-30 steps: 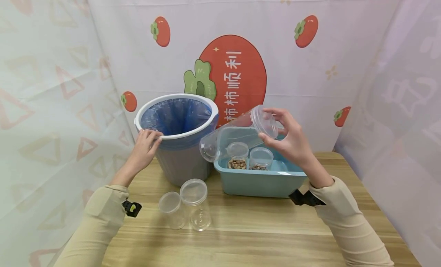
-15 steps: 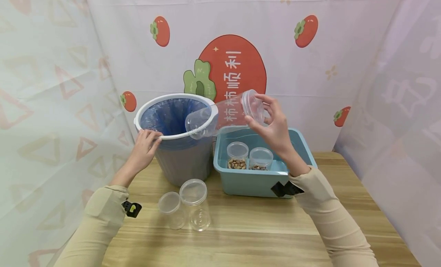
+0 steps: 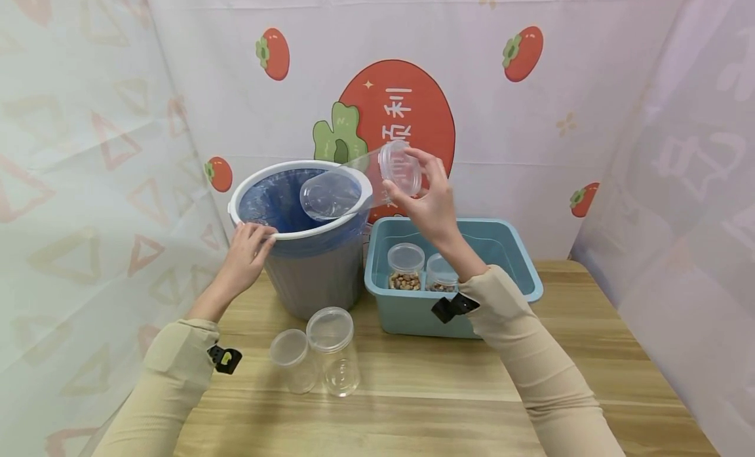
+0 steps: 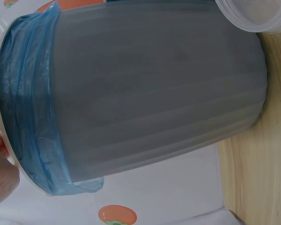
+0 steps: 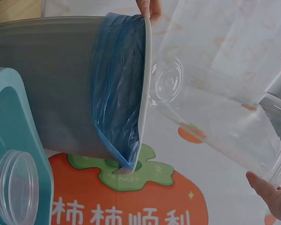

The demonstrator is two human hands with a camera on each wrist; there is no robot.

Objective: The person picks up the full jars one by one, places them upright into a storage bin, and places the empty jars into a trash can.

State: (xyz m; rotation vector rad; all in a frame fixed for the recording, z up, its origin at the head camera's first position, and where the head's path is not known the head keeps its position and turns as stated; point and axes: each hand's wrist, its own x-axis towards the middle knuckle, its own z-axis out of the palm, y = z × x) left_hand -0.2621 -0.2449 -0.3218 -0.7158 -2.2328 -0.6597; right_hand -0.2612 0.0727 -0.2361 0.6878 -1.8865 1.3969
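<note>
My left hand (image 3: 243,257) grips the white rim of a grey trash can (image 3: 315,283) lined with a blue plastic bag (image 3: 274,201). Thumb and fingers meet that rim at the edge of the left wrist view. With the right hand (image 3: 429,198) I hold a tall clear plastic jar (image 3: 348,188) by its lid end (image 3: 401,168), fingers and thumb on opposite sides. The jar is tilted, its base lower and overlapping the can's mouth. It looks see-through, with nothing visible inside. In the right wrist view its round base (image 5: 167,82) is just beyond the rim.
A teal tub (image 3: 407,316) right of the can holds a lidded jar of nuts (image 3: 406,267) and a similar jar (image 3: 441,273). Two lidded clear jars, one shorter (image 3: 291,358) and one taller (image 3: 333,352), stand on the wooden table (image 3: 413,417). Printed cloth (image 3: 495,129) hangs behind.
My right hand has carried the clear jar leftward and up, from over the teal tub to above the trash can's mouth. The left hand keeps its place on the rim.
</note>
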